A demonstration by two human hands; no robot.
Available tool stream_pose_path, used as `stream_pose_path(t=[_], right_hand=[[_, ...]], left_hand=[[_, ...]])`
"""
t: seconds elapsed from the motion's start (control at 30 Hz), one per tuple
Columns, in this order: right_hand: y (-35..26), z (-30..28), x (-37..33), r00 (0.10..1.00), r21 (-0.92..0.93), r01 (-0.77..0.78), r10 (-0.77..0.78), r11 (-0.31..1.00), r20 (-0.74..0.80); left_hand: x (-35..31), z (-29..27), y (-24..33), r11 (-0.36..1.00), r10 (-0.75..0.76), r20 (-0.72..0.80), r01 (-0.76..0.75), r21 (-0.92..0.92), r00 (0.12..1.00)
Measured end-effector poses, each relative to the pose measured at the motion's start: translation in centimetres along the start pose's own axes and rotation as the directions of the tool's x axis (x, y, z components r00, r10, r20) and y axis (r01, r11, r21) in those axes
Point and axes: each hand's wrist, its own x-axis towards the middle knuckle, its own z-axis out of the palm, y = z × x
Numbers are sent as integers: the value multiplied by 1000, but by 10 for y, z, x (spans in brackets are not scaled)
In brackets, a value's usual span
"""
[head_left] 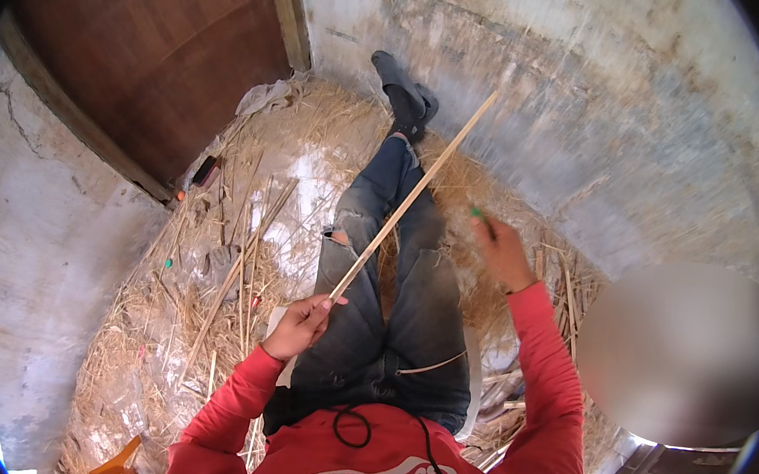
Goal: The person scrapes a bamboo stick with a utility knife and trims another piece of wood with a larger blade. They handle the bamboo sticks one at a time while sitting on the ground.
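Note:
My left hand is closed round the lower end of a long, thin, pale wooden strip. The strip slants up and away to the right, above my outstretched legs. My right hand is raised to the right of the strip, apart from it. Its fingers are closed on a small tool with a green end; the rest of that tool is hidden by the fingers, so its kind does not show. A thin curved sliver lies across my right thigh.
Shavings and loose wooden strips litter the floor. A brown door is at far left, and a stained wall stands beyond my feet. More strips lie at right. A blurred patch hides the far right.

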Motion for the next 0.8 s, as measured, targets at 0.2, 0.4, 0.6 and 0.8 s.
stream_pose_path(t=[0.2,0.4,0.6,0.8], right_hand=[[-50,80,-58,978,-74,134,-119,988,172],[-58,144,-88,958,-51,48,-32,998,285],[-61,175,-96,955,-44,11,3,999,296],[-65,187,-105,958,-126,10,26,992,286]], left_hand=[[10,-9,-49,963,23,-9,-20,267,1000],[2,-20,-56,855,90,-30,-62,515,996],[-16,-31,-58,742,134,-74,-50,669,988],[-30,-28,-54,726,98,-107,2,687,989]])
